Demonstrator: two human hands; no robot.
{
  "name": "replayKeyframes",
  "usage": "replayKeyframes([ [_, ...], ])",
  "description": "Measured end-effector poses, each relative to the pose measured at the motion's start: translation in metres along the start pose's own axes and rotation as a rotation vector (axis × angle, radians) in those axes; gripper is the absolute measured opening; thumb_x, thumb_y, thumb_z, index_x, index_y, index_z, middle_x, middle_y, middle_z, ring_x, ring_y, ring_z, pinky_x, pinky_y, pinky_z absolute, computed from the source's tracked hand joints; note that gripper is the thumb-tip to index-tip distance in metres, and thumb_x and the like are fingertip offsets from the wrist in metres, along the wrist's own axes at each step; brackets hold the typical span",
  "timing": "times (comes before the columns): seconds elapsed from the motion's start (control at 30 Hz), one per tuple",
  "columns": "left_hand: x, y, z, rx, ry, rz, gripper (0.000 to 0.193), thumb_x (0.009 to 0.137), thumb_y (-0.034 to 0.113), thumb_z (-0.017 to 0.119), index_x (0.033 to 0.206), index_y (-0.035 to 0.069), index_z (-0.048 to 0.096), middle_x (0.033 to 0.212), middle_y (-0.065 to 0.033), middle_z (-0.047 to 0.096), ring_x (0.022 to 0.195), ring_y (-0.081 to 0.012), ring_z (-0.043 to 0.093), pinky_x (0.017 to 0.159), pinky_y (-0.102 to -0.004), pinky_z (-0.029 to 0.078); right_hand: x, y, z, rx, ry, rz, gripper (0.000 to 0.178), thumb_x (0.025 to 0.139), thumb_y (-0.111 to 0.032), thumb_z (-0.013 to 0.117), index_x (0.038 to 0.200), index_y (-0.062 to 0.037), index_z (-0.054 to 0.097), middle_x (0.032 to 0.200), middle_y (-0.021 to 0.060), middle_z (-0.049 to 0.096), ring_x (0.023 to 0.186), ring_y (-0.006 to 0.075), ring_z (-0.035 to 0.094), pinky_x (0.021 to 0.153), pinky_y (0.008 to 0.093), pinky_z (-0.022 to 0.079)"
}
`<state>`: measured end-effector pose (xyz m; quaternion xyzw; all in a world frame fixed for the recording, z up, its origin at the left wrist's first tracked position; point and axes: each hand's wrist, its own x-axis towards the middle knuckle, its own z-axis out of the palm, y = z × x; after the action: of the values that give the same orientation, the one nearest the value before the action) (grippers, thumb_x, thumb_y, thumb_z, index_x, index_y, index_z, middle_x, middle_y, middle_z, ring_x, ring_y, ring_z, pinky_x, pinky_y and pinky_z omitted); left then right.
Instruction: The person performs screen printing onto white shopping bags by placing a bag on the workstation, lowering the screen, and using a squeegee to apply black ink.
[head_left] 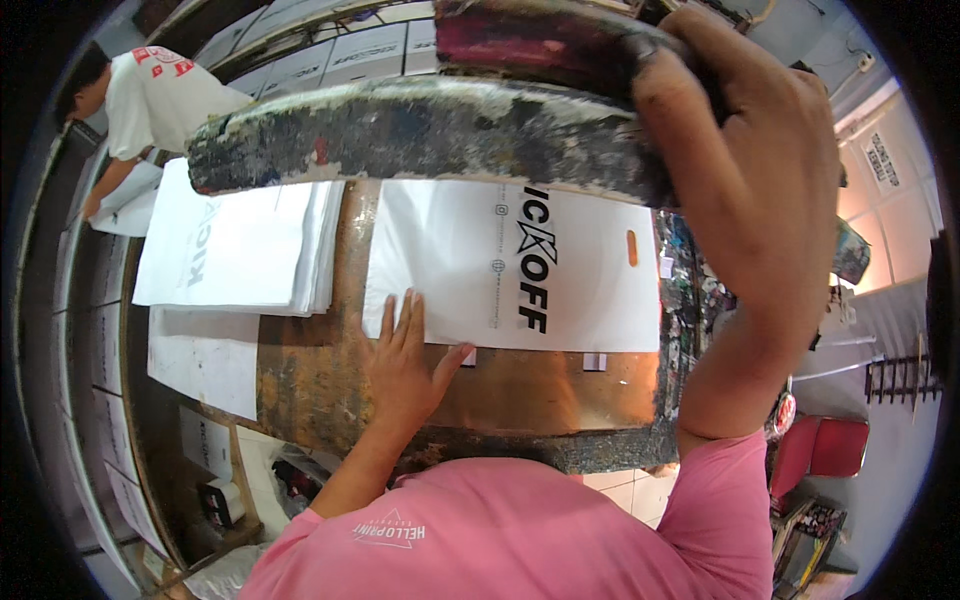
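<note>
A white plastic bag (450, 255) with black lettering and an orange handle slot lies flat on the copper-brown printing board (560, 395). My left hand (405, 350) rests with spread fingers on its near left corner. Raised above the board, my right hand (750, 150) is closed around the end of a dark red, ink-stained squeegee (530, 40). Just below that, a thick ink-crusted bar of a screen printing frame (420, 140) spans the view, its right end going behind my right hand. This bar covers the bag's far end. My right fingertips are partly hidden.
A stack of white bags (240, 245) lies left of the board. Beyond it, a person in a white shirt (160, 100) holds a white sheet (130, 205). Racks with printed bags (110, 350) line the left and back. A red chair (820, 447) stands at the right.
</note>
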<state>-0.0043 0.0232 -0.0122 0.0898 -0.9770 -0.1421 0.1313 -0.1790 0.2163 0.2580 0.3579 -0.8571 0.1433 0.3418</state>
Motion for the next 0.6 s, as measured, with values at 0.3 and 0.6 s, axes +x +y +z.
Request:
replayKeyframes([
  [0.3, 0.070, 0.013, -0.056, -0.567, 0.481, -0.118, 0.043, 0.091, 0.005, 0.071, 0.132, -0.003, 0.065, 0.107, -0.0147, 0.074, 0.070, -0.0112, 0.062, 0.057, -0.0247, 0.049, 0.016, 0.006, -0.007, 0.013, -0.094, 0.019, 0.039, 0.093, -0.035, 0.056, 0.107, -0.0005, 0.069, 0.087, 0.0210, 0.065, 0.078, 0.0393, 0.058, 0.084, 0.0442, 0.044],
  [0.6, 0.027, -0.160, -0.150, -0.775, 0.562, -0.450, 0.055, 0.087, -0.004, 0.061, 0.142, -0.006, 0.056, 0.089, 0.0005, 0.061, 0.066, -0.0032, 0.049, 0.057, -0.0202, 0.038, -0.001, -0.008, -0.013, -0.050, -0.093, 0.097, 0.038, 0.091, -0.029, 0.057, 0.112, 0.0009, 0.068, 0.104, 0.0230, 0.070, 0.093, 0.0403, 0.059, 0.093, 0.0444, 0.044],
])
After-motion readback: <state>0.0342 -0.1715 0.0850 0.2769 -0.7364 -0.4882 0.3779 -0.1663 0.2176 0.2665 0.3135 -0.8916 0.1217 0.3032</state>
